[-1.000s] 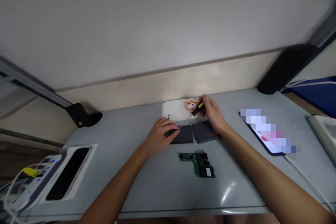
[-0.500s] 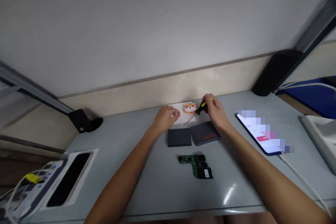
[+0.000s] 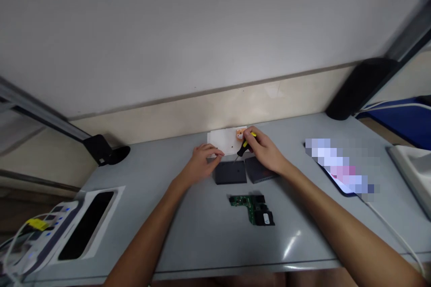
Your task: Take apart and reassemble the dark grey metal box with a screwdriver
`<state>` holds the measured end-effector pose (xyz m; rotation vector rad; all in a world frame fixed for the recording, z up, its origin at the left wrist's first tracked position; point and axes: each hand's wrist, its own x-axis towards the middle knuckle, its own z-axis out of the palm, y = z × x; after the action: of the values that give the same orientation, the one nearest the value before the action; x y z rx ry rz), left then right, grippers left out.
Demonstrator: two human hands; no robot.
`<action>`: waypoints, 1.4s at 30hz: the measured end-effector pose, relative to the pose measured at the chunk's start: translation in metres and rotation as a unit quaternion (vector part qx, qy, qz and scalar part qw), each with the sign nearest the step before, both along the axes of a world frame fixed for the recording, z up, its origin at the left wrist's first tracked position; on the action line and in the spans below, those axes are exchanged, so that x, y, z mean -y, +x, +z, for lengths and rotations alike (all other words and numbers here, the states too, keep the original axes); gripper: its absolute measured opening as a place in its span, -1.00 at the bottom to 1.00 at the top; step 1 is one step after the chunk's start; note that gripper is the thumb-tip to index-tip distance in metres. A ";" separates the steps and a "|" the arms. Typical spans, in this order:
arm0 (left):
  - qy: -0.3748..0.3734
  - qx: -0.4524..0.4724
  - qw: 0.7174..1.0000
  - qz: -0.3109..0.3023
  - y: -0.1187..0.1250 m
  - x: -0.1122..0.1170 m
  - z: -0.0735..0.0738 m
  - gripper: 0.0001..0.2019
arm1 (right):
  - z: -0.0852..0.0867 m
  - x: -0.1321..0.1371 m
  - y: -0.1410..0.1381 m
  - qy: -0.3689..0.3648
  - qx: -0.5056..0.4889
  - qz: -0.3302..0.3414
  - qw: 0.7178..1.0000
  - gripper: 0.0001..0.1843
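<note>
My right hand (image 3: 262,150) grips a small black and yellow screwdriver (image 3: 244,145), tip pointing down toward the far edge of a dark grey flat cover (image 3: 230,172). A second dark grey case half (image 3: 260,173) lies just right of it, under my right wrist. My left hand (image 3: 203,163) rests with curled fingers at the left far corner of the cover, beside a white pad (image 3: 225,140). An orange animal figure (image 3: 240,133) sits on that pad, partly hidden by my right fingers. A green circuit board (image 3: 253,207) lies nearer me on the grey table (image 3: 188,233).
A phone (image 3: 340,168) with a white cable (image 3: 390,231) lies on the right. A white device with a black recess (image 3: 84,224) and a yellow-tagged cable (image 3: 37,223) sit at the left. Black lamp bases stand at back left (image 3: 106,152) and back right (image 3: 363,89).
My right hand swung the screwdriver left, from beside the orange figure down to the cover's far edge. My left hand came back from the white pad toward the cover's corner.
</note>
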<state>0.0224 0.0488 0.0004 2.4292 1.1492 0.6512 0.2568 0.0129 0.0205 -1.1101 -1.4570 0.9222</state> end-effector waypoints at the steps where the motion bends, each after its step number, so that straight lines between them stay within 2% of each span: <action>1: 0.002 0.022 1.000 -0.013 -0.005 0.003 -0.002 -0.80 | 0.000 0.001 -0.002 0.001 0.007 0.003 1.000 -0.45; 4: 0.003 0.058 0.998 -0.033 -0.011 0.009 -0.004 -0.80 | 0.001 0.004 -0.008 0.016 0.020 0.002 1.000 -0.46; 9: -0.017 0.009 0.998 -0.059 -0.013 0.012 0.005 -0.75 | 0.005 0.007 -0.013 0.033 0.034 -0.004 0.999 -0.45; 15: 0.080 0.011 0.994 -0.075 -0.007 0.022 0.009 -0.87 | 0.008 0.003 -0.005 -0.005 -0.032 -0.059 0.998 -0.37; 19: 0.089 0.016 0.992 -0.085 0.001 0.021 0.002 -0.85 | 0.010 -0.002 0.002 -0.005 -0.058 -0.101 0.993 -0.31; 23: 0.070 0.060 0.994 -0.065 0.008 0.014 -0.003 -0.80 | 0.011 -0.006 0.007 0.000 -0.086 -0.134 0.987 -0.30; 30: 0.012 0.093 0.994 -0.050 0.030 0.000 0.003 -0.85 | 0.011 -0.011 0.020 -0.001 -0.090 -0.179 0.980 -0.32; 38: 0.082 -0.006 0.993 -0.079 0.034 -0.035 0.000 -0.83 | 0.000 -0.019 0.030 0.027 -0.053 -0.225 0.973 -0.38; 42: 0.102 -0.048 0.991 -0.079 0.037 -0.042 -0.004 -0.84 | -0.001 -0.017 0.031 0.040 -0.008 -0.225 0.974 -0.38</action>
<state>0.0592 0.0912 -0.0036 2.7167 0.9523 0.6362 0.2879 0.0298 0.0199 -1.2990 -1.1492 0.5463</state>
